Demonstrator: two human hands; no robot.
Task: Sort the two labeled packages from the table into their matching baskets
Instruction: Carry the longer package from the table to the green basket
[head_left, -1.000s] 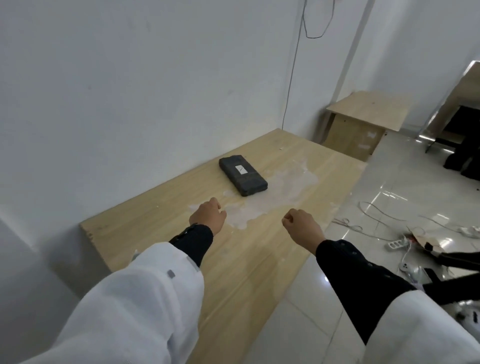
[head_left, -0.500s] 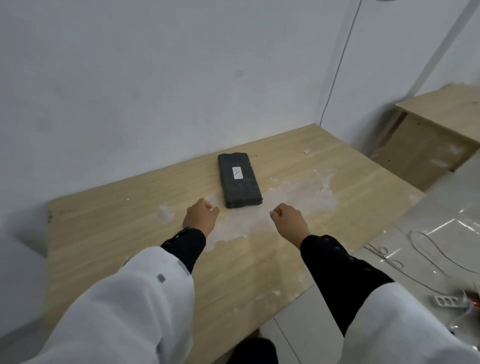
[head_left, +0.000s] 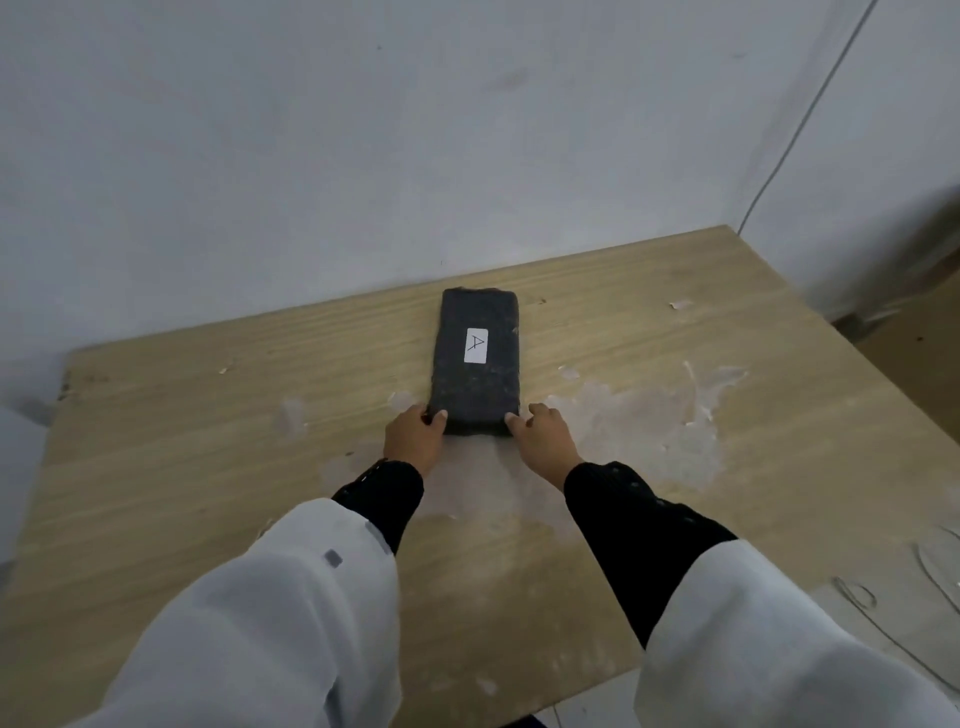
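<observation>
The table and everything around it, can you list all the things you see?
package: one, dark grey, lying flat on the table, far middle
label: one, white with the letter A, on top of the package
table: one, light wood with pale smears, against the wall
wall: white, behind the table
cable: one, thin, running down the wall at right
left hand: fingers on the package's near left corner
right hand: fingers on the package's near right corner
sleeves: two, white over black cuffs
</observation>
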